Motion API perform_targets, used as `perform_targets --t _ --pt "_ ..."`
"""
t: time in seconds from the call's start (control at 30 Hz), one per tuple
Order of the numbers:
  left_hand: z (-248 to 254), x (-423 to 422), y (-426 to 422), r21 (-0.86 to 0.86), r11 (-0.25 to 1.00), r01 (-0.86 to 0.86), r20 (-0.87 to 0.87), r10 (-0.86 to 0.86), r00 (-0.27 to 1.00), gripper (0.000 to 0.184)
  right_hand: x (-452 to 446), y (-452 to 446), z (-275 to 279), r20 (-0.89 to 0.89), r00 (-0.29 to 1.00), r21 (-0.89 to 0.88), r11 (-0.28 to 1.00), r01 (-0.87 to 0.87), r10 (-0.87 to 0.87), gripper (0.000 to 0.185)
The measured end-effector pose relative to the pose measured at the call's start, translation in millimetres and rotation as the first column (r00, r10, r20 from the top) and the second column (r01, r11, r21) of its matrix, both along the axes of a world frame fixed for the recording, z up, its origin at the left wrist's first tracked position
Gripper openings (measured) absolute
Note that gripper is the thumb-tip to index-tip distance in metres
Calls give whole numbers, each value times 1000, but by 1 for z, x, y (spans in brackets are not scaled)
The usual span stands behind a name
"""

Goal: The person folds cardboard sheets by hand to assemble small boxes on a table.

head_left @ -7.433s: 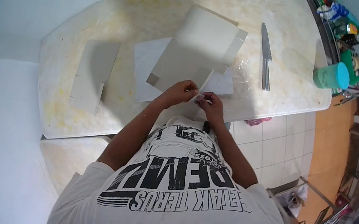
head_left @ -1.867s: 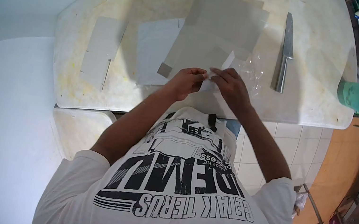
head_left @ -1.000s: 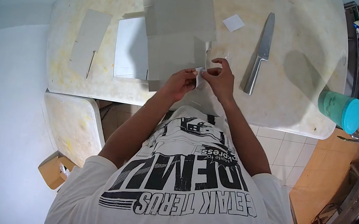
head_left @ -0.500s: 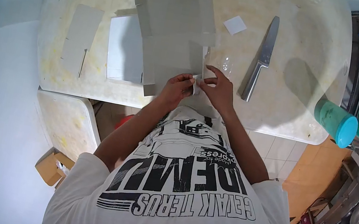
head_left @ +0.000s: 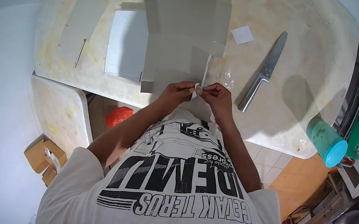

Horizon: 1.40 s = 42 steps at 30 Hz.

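A large grey cardboard box blank [head_left: 183, 21], unfolded with creased flaps, lies in front of me and reaches the table's near edge. At its near right corner, my left hand [head_left: 177, 94] pinches a small whitish flap between thumb and fingers. My right hand [head_left: 218, 101] meets it from the other side, thumb and index finger closed on the same corner. The fingertips almost touch and partly hide the flap. A narrow edge strip [head_left: 207, 69] of the cardboard stands up just beyond the fingers.
Right of the cardboard lie a white paper square [head_left: 242, 35] and a large knife [head_left: 264, 74], blade pointing away. A teal-lidded container [head_left: 328, 142] stands at the right edge. To the left are a white box [head_left: 126, 45], a grey card piece [head_left: 82, 20] and a thin stick [head_left: 80, 54].
My right index finger, raised and apart before, has closed in on the corner. The cardboard has turned slightly and sits straighter. The whole view has shifted a little.
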<state>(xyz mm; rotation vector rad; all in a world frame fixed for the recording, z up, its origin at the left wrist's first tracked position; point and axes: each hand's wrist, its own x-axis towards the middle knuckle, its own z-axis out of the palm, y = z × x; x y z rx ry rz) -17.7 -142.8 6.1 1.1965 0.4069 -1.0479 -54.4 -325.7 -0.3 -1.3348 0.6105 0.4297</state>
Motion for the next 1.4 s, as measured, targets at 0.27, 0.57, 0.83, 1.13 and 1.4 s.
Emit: perform_targets --t 0.27,0.57,0.83,1.13,1.4 --pt "-13 -7 4 -56 996 -71 13 71 997 29 1 2 4 -49 997 91 994 60 -56 22" --pt "-19 -13 3 -131 976 -174 13 177 984 26 -4 9 2 -209 966 276 938 208 -153 21" --pt "-26 -20 -1 -101 984 -147 233 167 958 14 -7 11 5 -165 965 313 918 245 -202 22" --pt "1 1 -18 390 903 183 674 -415 611 16 -22 14 15 371 911 -650 751 117 180 21" --pt "1 17 -30 308 876 371 362 -469 806 13 -33 16 15 216 875 -905 424 13 434 14"
